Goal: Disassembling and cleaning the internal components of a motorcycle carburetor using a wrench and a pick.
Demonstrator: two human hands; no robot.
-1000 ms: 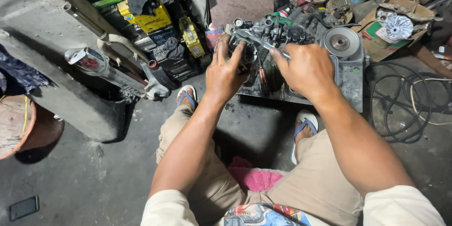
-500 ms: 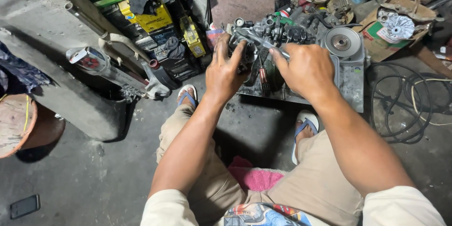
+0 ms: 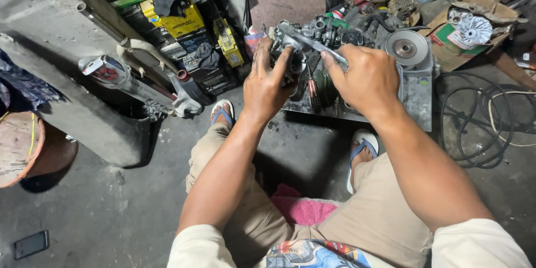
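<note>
My left hand (image 3: 267, 81) clamped on engine block (image 3: 312, 61), sitting on metal tray (image 3: 416, 92) between my feet. My right hand (image 3: 365, 78) closed round wrench (image 3: 312, 44); wrench's near end hidden under fingers, bolt not discernible

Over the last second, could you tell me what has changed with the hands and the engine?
Very little has moved. The left hand stays pressed on the engine, and the right hand keeps its grip on the wrench laid across the engine's top; any turn of the wrench is too slight to tell. The pulley, exhaust pipe and cables lie as before.
</note>
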